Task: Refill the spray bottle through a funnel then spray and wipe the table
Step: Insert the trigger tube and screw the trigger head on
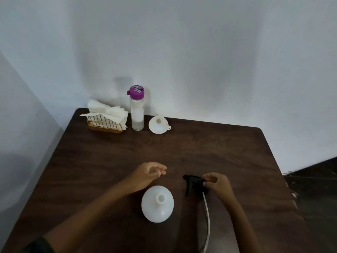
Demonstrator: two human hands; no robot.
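Count on the table (228,152): 1 spray bottle, 1 spray head, 1 funnel, 1 water bottle, 1 napkin holder. Two hands in view.

Spray bottle (157,207): white, upright, near front centre of the table. Neck open, nothing on it or in it.

Spray head (194,180): black, off the bottle, just to its right and not touching it. One pale tube (207,218) runs from it toward the near edge. Can't tell whether the head sits on the table or is lifted slightly.

Right hand (218,184): thumb and fingers pinched closed on the rear end of the spray head.

Left hand (148,175): just behind the spray bottle, not touching it. Fingers loosely curled, thumb near the fingertips, holding nothing.

Funnel (158,125): white, at the back of the table, tipped so its wide mouth faces the camera. Small tab on the rim at its right.

Water bottle (137,114): clear, upright, purple cap closed. Just left of the funnel, small gap between them.

Napkin holder (104,124): gold wire, back left corner, just left of the water bottle. White napkins (105,110) stuffed in it; number unreadable.
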